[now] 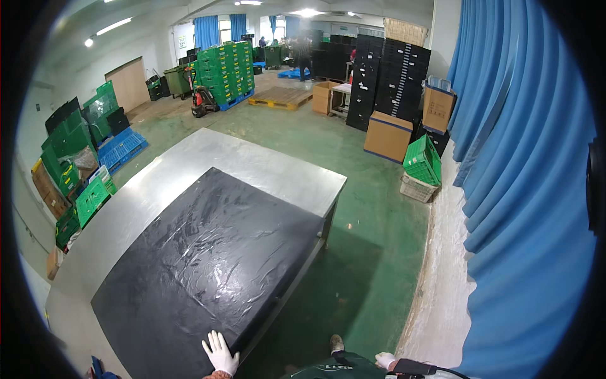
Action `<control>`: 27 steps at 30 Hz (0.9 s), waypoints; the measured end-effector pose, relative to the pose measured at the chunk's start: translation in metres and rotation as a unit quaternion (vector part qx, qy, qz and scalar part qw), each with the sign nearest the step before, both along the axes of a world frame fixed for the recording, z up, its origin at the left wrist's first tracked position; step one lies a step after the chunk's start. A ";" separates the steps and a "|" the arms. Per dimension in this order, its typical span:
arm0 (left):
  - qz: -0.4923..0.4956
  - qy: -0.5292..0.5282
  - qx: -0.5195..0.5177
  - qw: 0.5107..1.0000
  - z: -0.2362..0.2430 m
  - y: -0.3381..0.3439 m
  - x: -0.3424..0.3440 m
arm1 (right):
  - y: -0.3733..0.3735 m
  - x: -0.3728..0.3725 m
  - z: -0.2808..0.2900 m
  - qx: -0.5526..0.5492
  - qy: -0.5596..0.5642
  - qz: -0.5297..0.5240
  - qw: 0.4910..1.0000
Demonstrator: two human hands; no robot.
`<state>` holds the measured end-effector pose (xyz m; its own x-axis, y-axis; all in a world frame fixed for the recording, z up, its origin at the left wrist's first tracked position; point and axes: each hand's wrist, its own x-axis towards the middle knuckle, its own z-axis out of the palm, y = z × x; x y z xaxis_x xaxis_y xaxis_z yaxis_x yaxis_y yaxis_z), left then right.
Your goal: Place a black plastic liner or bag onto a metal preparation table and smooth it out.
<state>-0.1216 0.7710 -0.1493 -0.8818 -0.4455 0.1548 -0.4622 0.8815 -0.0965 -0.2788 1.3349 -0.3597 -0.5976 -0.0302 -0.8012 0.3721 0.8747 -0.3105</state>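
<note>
Black plastic sheet (208,265) is lying spread across the steel table (252,161); left hand (220,354), gloved white, is pressing its near edge with fingers open, while right hand (385,360) is hanging near right, its fingers unreadable

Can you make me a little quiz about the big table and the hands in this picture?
1. True or false: the left hand in a white glove lies flat on the shiny black plastic sheet.
2. What is under that sheet?
3. What is the right hand in a white glove next to? A) a green crate B) a small black device

Key: 1 true. 2 the long grey metal table. 3 B.
</note>
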 end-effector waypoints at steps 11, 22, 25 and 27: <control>0.163 0.068 0.129 0.976 -0.079 0.136 0.065 | 0.007 -0.103 0.060 -0.076 -0.012 -0.169 0.983; 0.334 -0.032 0.286 0.898 -0.171 0.113 0.109 | 0.015 -0.156 0.051 -0.100 -0.002 -0.122 0.988; 0.340 -0.054 0.356 0.869 -0.176 0.109 0.095 | 0.013 -0.152 0.042 -0.104 -0.018 -0.152 0.983; 0.343 -0.065 0.394 0.850 -0.181 0.103 0.088 | 0.008 -0.144 0.039 -0.107 -0.024 -0.151 0.982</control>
